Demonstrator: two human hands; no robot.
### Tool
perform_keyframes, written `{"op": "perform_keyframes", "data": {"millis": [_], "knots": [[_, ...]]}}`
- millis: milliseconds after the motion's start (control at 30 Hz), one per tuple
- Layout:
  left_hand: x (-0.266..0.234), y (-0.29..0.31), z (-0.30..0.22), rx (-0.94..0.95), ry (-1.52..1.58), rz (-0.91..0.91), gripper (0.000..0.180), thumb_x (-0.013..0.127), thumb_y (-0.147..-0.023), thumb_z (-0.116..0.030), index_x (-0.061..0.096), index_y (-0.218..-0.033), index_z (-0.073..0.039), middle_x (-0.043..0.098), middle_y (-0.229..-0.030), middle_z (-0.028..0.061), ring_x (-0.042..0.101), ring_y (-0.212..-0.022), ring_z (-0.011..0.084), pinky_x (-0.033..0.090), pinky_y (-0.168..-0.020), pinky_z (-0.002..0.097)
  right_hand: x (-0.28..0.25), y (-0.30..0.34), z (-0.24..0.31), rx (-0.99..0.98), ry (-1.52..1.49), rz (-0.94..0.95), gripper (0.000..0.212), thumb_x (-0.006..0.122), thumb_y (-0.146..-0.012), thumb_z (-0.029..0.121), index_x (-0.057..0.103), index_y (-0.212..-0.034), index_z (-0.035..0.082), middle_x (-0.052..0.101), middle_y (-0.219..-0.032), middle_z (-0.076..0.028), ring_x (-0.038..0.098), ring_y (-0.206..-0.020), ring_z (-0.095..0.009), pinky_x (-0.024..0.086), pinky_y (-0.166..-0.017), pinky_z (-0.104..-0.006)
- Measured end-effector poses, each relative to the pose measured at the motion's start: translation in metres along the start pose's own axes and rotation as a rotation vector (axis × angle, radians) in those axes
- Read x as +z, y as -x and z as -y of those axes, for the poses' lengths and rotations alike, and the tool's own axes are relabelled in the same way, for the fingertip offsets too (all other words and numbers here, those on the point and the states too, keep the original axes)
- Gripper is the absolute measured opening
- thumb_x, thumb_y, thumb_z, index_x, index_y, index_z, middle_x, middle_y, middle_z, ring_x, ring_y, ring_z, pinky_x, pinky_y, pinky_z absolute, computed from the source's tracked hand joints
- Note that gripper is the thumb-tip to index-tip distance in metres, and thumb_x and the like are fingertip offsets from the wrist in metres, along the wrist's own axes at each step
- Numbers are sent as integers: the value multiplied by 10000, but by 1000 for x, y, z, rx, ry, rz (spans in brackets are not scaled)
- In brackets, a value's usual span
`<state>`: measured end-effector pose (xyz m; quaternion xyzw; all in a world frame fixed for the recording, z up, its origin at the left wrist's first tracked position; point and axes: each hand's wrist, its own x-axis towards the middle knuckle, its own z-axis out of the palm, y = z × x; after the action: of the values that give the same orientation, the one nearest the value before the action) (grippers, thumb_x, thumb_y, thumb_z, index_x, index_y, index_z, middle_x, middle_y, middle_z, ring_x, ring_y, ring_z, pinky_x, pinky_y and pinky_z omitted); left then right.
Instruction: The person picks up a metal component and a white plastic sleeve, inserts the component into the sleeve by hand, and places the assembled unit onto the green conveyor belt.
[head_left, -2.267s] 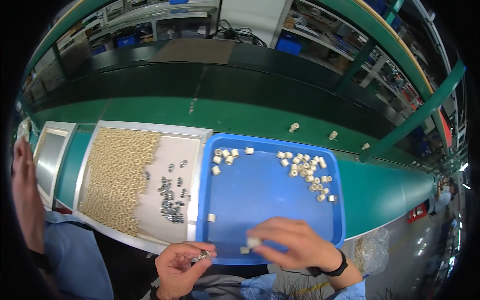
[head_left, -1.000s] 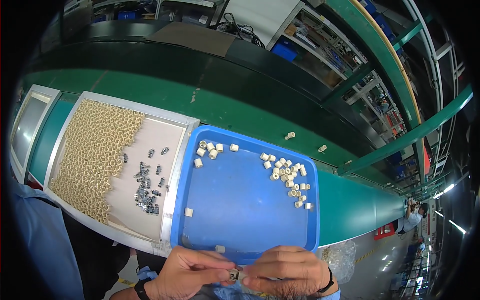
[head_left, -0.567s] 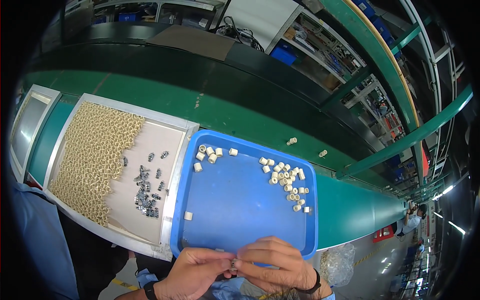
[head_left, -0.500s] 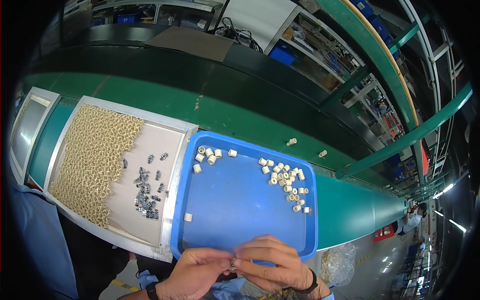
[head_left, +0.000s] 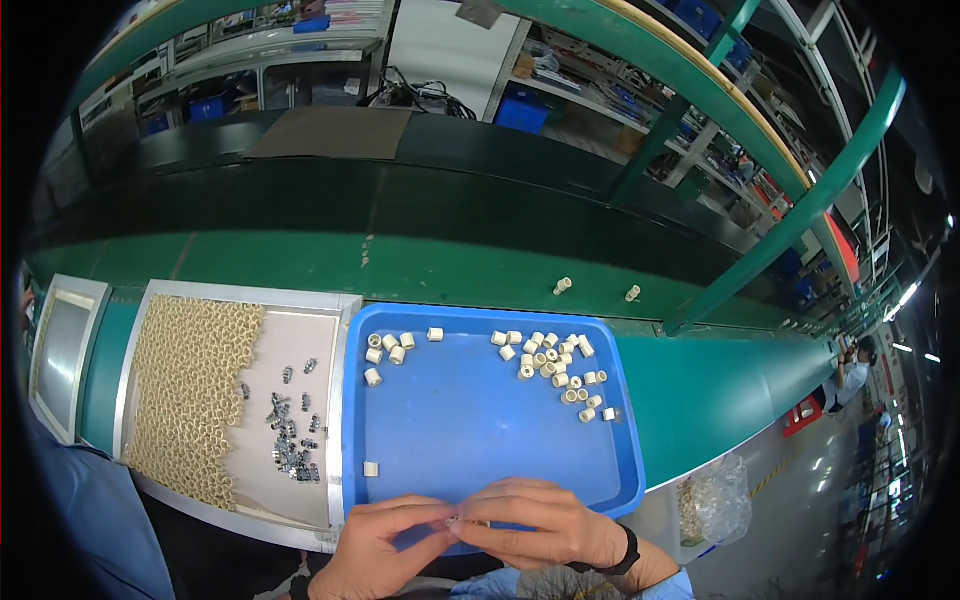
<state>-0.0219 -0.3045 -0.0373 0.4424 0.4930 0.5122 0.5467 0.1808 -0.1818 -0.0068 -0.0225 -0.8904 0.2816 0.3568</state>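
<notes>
Close to me, over the near edge of a blue tray (head_left: 500, 450), my left hand (head_left: 385, 545) and my right hand (head_left: 545, 525) meet fingertip to fingertip. Both pinch one small part (head_left: 456, 521), silvery toward the left and pale toward the right; the fingers cover most of it. Inside the tray, short cream cylinders (head_left: 560, 365) cluster at the far right. A few more cream cylinders (head_left: 397, 354) sit at the far left, and a lone cream cylinder (head_left: 371, 469) rests by the near left wall.
Left of the tray, a metal-edged frame (head_left: 333, 400) holds packed cream rings (head_left: 190, 395) and loose silvery metal parts (head_left: 290, 440). Two cream pieces stand on the green bench (head_left: 450, 270) beyond. A green post (head_left: 740, 260) rises at right. A clear plastic bag (head_left: 720, 500) lies at lower right.
The view has tilted up, so the bench and tray sit lower in the picture. My hands stay together at the tray's near edge, with the fingers slightly shifted around the small part.
</notes>
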Motion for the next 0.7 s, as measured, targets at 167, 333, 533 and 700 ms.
{"op": "perform_keyframes", "data": {"millis": [167, 333, 533, 700], "knots": [[-3, -33, -23, 50, -209, 172, 261, 797, -894, 61, 760, -1152, 78, 774, -1125, 152, 730, -1025, 199, 586, -906, 327, -21, 4, -11, -17, 25, 7, 313, 833, -835, 6, 808, -1144, 44, 737, -1076, -82, 740, -915, -249, 567, -795, -380], [-4, -66, -21, 121, -227, 446, 272, 825, -867, 38, 778, -1135, 42, 780, -1085, 144, 737, -999, 207, 576, -881, 330, -34, 4, -23, -43, -90, 10, 261, 853, -841, 36, 840, -1098, 83, 747, -1066, -52, 726, -893, -212, 498, -788, -370], [6, -85, -35, 92, -287, 564, 258, 825, -887, 36, 776, -1140, 50, 779, -1094, 143, 733, -1006, 201, 574, -899, 331, -49, 14, -29, 0, -154, -49, 289, 852, -850, 37, 817, -1135, 70, 754, -1031, -37, 712, -880, -210, 483, -796, -365], [12, -95, -33, 29, -177, 654, 222, 808, -915, 45, 772, -1134, 60, 776, -1096, 140, 726, -1016, 196, 569, -918, 331, -56, 23, -33, 45, -223, -54, 265, 862, -852, 50, 784, -1106, 60, 765, -1010, -33, 714, -891, -212, 469, -815, -359]]}}
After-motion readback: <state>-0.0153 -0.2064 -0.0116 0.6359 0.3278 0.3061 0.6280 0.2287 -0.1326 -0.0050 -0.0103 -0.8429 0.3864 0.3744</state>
